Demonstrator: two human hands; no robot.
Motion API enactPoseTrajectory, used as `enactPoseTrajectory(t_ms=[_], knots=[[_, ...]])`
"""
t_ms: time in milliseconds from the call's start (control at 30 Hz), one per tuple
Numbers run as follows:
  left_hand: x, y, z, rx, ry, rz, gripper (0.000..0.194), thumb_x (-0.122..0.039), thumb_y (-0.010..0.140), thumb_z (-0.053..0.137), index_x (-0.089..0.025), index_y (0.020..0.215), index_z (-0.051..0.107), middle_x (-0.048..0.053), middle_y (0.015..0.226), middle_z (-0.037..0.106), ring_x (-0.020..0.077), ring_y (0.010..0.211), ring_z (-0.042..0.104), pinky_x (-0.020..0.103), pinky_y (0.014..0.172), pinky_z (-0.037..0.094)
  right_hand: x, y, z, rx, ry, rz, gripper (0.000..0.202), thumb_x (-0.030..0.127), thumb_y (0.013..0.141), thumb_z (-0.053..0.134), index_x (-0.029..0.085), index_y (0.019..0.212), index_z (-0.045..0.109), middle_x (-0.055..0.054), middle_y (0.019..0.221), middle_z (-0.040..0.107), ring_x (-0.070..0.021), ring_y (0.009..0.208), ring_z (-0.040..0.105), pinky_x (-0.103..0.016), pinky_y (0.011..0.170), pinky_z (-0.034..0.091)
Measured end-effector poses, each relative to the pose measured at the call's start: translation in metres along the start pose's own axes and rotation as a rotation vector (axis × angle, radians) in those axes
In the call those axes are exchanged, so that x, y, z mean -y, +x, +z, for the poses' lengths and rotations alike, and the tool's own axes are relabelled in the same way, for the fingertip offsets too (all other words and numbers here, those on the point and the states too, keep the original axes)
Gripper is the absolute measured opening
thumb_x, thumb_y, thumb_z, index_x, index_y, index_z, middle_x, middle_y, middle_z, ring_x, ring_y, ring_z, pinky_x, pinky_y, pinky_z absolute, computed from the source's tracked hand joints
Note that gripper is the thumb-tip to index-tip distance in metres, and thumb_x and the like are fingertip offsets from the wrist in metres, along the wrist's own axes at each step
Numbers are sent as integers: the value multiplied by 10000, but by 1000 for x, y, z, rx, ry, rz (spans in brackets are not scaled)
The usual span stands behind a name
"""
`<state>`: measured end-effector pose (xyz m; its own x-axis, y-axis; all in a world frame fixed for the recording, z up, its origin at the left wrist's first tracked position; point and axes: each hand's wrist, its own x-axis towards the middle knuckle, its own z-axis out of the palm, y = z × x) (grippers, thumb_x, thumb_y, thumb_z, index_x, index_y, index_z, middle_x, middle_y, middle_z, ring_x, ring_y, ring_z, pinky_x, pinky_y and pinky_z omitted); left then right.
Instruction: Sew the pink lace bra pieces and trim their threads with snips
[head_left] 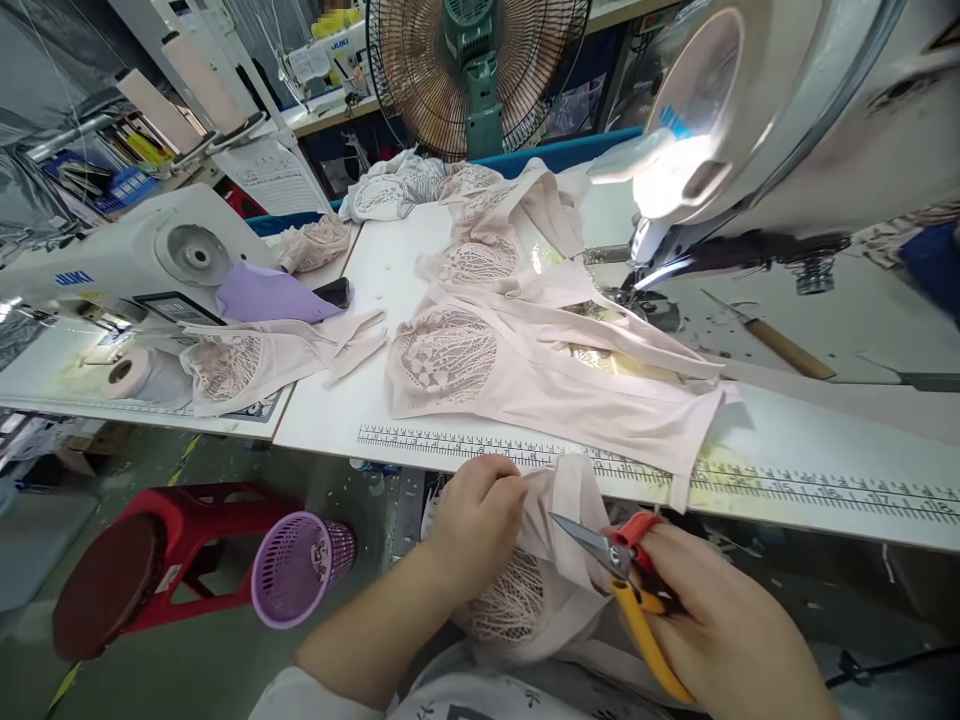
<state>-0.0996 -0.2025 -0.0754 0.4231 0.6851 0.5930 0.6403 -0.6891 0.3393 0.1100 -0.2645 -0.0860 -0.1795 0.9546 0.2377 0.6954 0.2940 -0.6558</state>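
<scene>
Over my lap, below the table's front edge, hangs a pale pink lace bra (514, 600). My left hand (476, 520) is closed on its upper edge, fingers pinching the fabric. In my right hand (724, 620) is a pair of scissors (611, 550) with one red and one orange handle. The blades point left and lie against the bra's band, close to my left hand; they look nearly closed. Another pale pink bra (555, 380) lies spread on the white table above my hands, its lace cup to the left and its straps toward the sewing machine.
A lit sewing machine (697, 150) stands at the right, with a wooden-handled pointed tool (787, 348) beside it. More bras (480, 255) lie behind. At left are a JUKI machine (127, 250), a thread cone (150, 378), a red stool (202, 545) and a purple basket (300, 570). A fan (480, 70) stands behind.
</scene>
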Motion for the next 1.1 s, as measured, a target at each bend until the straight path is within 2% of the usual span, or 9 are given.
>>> enactPoseTrajectory(t_ms=[167,300,367,467,600,700,833,967,1100], knots=[[1,3,3,-19,191,55,159,-133,907,429,-146,1002,556,65,840,602,165,753,541,265,628,470,-1,-1,-2,8,-47,-80,252,73,765,442,230,911,574,-32,820,663,-182,684,676,-227,520,531],[1,7,1,45,228,34,176,-148,909,431,-159,902,606,26,729,576,147,656,509,263,577,422,-7,-4,-2,5,-92,-79,302,84,774,471,228,1015,581,-61,942,693,-204,767,704,-231,542,557],[2,9,-2,8,216,43,190,-133,900,436,-169,859,618,21,706,579,142,652,513,265,586,423,-9,-5,-1,10,-83,-75,294,92,770,478,233,1008,577,-59,951,696,-207,791,709,-227,548,564],[5,12,-7,-46,131,211,149,-143,899,478,-167,847,615,51,844,675,164,801,588,295,694,496,-10,-5,-1,11,-43,-63,254,116,786,478,233,994,567,-52,905,690,-198,765,710,-225,562,571],[10,13,-10,108,18,409,127,-158,903,518,-136,814,606,89,1063,712,185,1052,623,317,923,535,-12,-4,-1,7,-29,-79,241,141,810,496,228,1027,556,-65,925,685,-204,801,712,-227,606,579],[12,8,-11,189,27,387,139,-160,902,512,-130,799,599,116,1090,708,191,1093,628,324,970,531,-13,-3,-2,11,-39,-112,284,156,807,520,226,1081,543,-74,964,694,-212,834,717,-215,606,579],[9,4,-12,191,50,347,136,-170,902,513,-128,802,595,135,1121,700,217,1094,634,342,923,554,-14,-2,0,1,25,-116,264,144,802,497,224,1047,552,-73,935,697,-201,797,718,-209,593,574],[5,6,-14,159,81,321,166,-164,903,503,-129,770,595,120,1101,712,221,1032,657,330,826,560,-18,-7,6,39,111,18,193,143,790,501,226,946,578,-61,885,673,-210,787,692,-254,629,566],[2,8,-16,202,120,296,215,-155,918,452,-144,767,605,100,1137,703,209,1040,642,317,800,535,-16,-7,8,41,138,102,152,167,793,529,224,919,594,-41,846,655,-205,752,664,-265,616,542]])
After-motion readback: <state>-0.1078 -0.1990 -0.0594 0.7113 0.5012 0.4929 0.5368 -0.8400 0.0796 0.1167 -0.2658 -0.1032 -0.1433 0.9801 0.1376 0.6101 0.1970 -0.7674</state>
